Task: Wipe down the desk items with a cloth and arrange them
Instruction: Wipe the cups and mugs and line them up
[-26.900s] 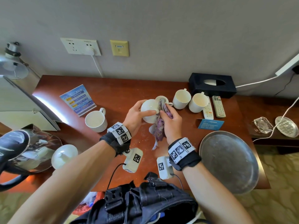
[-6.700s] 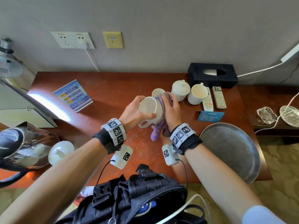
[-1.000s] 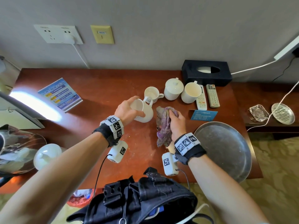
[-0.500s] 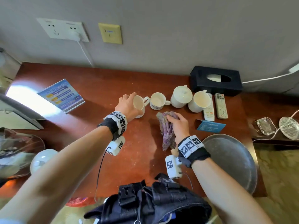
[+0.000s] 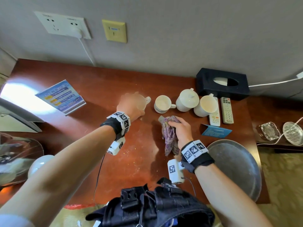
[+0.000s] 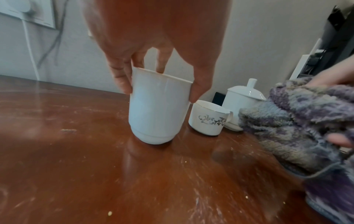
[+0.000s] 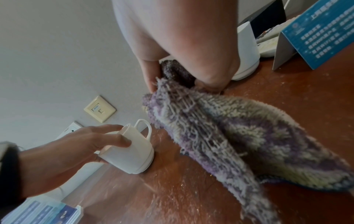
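Observation:
My left hand [image 5: 131,106] grips a plain white mug [image 5: 139,102] by its rim from above, at the left end of a row of cups. In the left wrist view the mug [image 6: 159,109] is slightly tilted, its base at the desk [image 6: 76,166]. I cannot tell whether it rests fully. To its right stand a small patterned cup [image 5: 162,104], a lidded cup [image 5: 187,99] and another mug [image 5: 206,105]. My right hand [image 5: 180,128] holds a purple cloth [image 5: 169,135] lying on the desk, also seen as the cloth [image 7: 220,128] in the right wrist view.
Two remotes [image 5: 227,110] and a black tissue box [image 5: 223,84] sit behind right. A blue card [image 5: 216,131] and a round metal tray [image 5: 236,167] lie at the right. A blue leaflet stand [image 5: 60,96] is left, and a white lid [image 5: 39,163] near the left edge.
My left hand has carried the mug away from the cloth to the left end of the cup row and lowered it. The right hand stays on the cloth on the desk.

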